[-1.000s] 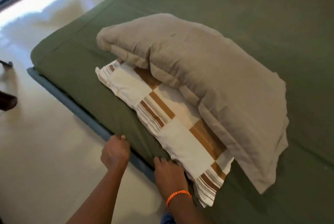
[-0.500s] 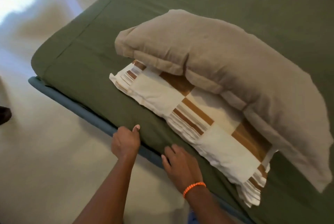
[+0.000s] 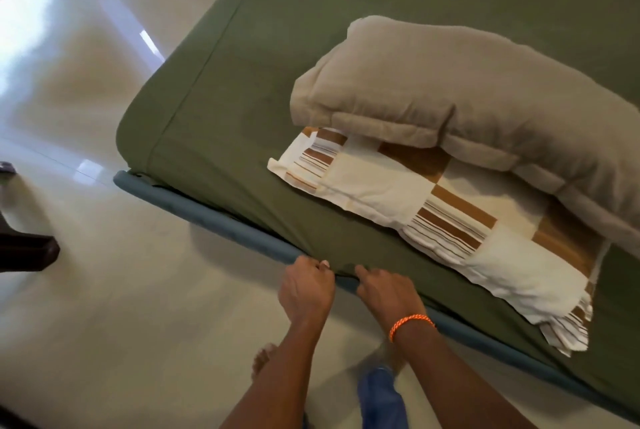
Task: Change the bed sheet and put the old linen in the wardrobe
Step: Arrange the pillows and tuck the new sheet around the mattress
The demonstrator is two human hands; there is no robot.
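The green bed sheet (image 3: 242, 137), spread over the mattress, judged soft, light and pliant, is best taken at its lower hem by the blue frame rail (image 3: 221, 224), where left hand (image 3: 306, 291) and right hand (image 3: 388, 293) have fingers curled, pinching that edge.

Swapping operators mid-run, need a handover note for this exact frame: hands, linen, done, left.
Left hand and right hand: both grip the green sheet at its lower side edge, by the blue bed frame.
Green sheet covers the mattress top; near corner looks wrapped.
Taupe pillow lies on the striped pillow, both on the sheet.
Done: sheet spread.
Left: probably finish tucking this edge. Old linen and wardrobe are not in view, so that step cannot be confirmed.
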